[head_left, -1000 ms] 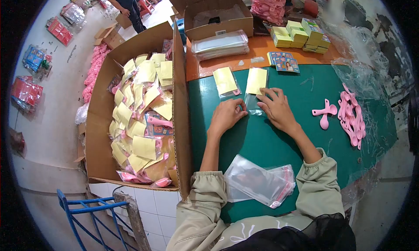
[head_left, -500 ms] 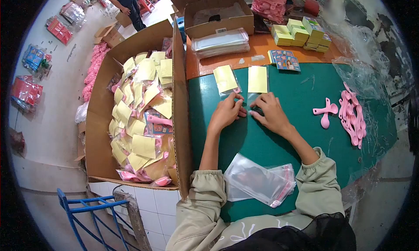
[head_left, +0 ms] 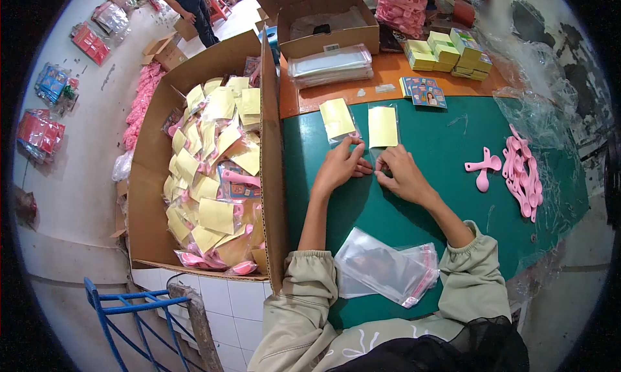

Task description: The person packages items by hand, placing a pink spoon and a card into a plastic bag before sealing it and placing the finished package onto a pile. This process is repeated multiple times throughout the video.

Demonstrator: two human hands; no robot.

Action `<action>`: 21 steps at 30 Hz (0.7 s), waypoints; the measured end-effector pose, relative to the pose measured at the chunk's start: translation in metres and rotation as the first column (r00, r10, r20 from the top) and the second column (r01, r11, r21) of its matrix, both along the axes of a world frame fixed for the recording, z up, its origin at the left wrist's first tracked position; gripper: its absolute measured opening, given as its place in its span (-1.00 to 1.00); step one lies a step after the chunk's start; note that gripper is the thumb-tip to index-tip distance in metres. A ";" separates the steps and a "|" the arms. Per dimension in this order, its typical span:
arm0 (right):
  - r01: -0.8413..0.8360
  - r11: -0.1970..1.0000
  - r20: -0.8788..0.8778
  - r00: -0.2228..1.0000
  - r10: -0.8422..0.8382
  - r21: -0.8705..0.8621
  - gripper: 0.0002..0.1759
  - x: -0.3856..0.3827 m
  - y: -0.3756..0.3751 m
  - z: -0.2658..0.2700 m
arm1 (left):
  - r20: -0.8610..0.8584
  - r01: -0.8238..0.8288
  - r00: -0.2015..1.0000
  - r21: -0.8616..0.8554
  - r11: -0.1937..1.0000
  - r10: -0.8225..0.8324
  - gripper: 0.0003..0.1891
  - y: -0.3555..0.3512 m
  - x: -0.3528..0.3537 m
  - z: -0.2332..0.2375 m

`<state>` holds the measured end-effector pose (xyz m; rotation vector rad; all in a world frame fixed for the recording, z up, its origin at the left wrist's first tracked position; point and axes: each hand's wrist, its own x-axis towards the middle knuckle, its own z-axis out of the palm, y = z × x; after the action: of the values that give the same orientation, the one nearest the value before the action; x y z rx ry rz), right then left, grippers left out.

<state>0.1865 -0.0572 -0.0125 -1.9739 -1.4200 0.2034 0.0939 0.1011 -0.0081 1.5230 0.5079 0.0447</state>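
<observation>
Two clear plastic bags with pale yellow cards inside lie side by side on the green table. My left hand rests over the lower end of the left bag, fingers loosely bent and thumb apart from them. At the lower end of the right bag, my right hand has its thumb and fingers pinched together on the plastic. Below my hands is a stack of clear plastic bags. Pink spoons are piled at the right, with a few pink spoons beside them.
A large cardboard box full of packed bags stands at the left. Behind are stacked card bundles, picture cards, more plastic bags and an open carton. Another person stands at the far left.
My right hand's fingers have drawn closer together at the right bag's lower end. My left hand has barely moved. The whole view has shifted slightly.
</observation>
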 end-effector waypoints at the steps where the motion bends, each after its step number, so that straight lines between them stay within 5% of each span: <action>1: -0.012 1.000 -0.015 1.000 0.013 0.010 -0.85 -0.002 -0.002 0.004 | 0.025 0.020 1.000 -0.036 0.999 -0.019 -0.70 -0.004 0.002 -0.003; 3: -0.032 0.999 -0.005 0.999 0.032 -0.008 -0.86 -0.006 -0.004 0.007 | 0.077 0.065 0.995 -0.104 0.993 -0.057 -0.64 -0.009 0.005 -0.016; 6: -0.098 0.995 0.000 0.995 0.098 -0.025 -0.85 -0.008 -0.008 0.010 | 0.196 0.070 0.978 0.031 0.997 -0.074 -0.56 -0.008 0.010 -0.035; 10: -0.193 0.981 -0.082 0.978 0.191 -0.030 -0.85 -0.006 -0.016 0.021 | 0.161 0.046 0.986 0.035 0.998 -0.051 -0.56 -0.013 0.009 -0.022; 16: -0.411 0.909 -0.493 0.780 0.387 0.064 -0.82 0.056 -0.098 0.083 | 0.118 0.139 0.985 -0.103 0.985 -0.127 -0.65 -0.011 0.003 -0.006; 17: -0.275 0.961 -0.675 0.714 0.184 -0.030 -0.84 0.074 -0.133 0.101 | 0.126 0.175 0.979 -0.129 0.976 -0.159 -0.69 -0.008 0.002 -0.007; 19: -0.004 0.990 -0.543 0.836 0.080 0.141 -0.86 0.112 -0.197 0.120 | 0.147 0.245 0.964 -0.179 0.953 -0.220 -0.74 -0.004 0.002 -0.011; 21: 0.476 0.878 -0.455 0.793 -0.404 0.052 -0.81 0.173 -0.272 0.112 | 0.171 0.305 0.944 -0.135 0.943 -0.281 -0.79 -0.001 0.003 -0.014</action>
<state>0.3597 -0.3290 0.0997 -1.9104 -0.6431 0.2792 0.0970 0.0997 -0.0225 1.4108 0.1559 -0.1116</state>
